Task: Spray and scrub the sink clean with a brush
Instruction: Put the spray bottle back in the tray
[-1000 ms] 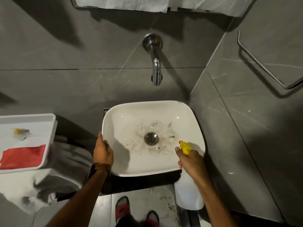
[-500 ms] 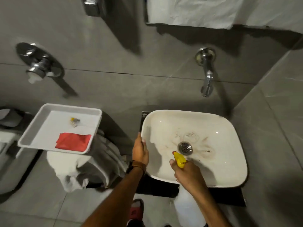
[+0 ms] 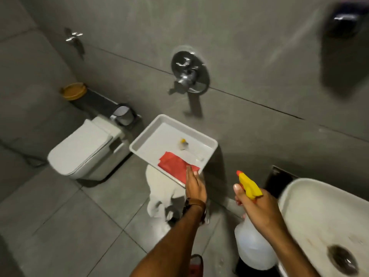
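Head view: brush (image 3: 182, 144) lies beyond left hand (image 3: 195, 185).

Dim overhead light leaves my view murky, with motion blur smearing the wall valve (image 3: 188, 73) and the dark fixture (image 3: 342, 23) at top right (its shadow falls heavily below), and wide-angle bending at the edges.

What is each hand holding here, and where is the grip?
Right hand grips the white spray bottle by its neck, below the yellow trigger head. Left hand holds nothing.
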Demonstrator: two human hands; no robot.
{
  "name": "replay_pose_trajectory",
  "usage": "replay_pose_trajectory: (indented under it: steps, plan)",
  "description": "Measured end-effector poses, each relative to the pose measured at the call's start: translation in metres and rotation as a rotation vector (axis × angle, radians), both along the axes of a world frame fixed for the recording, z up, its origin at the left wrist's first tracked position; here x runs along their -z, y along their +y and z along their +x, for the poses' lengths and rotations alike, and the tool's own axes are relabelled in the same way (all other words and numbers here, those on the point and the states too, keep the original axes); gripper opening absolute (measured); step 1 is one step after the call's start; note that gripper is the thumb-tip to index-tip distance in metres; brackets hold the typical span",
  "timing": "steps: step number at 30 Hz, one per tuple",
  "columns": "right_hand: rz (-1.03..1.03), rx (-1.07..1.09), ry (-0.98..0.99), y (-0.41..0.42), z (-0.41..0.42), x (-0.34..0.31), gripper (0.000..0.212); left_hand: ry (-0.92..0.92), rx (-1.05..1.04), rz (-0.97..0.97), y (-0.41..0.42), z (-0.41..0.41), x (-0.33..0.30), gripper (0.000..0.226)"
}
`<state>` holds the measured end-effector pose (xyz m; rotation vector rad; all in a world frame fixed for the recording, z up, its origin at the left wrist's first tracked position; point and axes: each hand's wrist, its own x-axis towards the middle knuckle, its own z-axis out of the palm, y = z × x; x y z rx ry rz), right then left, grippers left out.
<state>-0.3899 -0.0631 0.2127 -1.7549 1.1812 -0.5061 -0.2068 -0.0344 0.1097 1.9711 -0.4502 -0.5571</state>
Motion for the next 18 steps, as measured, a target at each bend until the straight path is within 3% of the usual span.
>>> replay_pose_trajectory:
  steps: [9,18]
  plan:
    - [-0.05,-0.308,-0.138,-0.049,0.214,0.055,0.046,0.025,-0.245,0.002,0.022,0.126,0.044,0.051]
    - [-0.063,-0.553,-0.205,-0.074,0.379,0.124,0.034,0.06,-0.305,0.049,0.02,0.175,0.086,0.051]
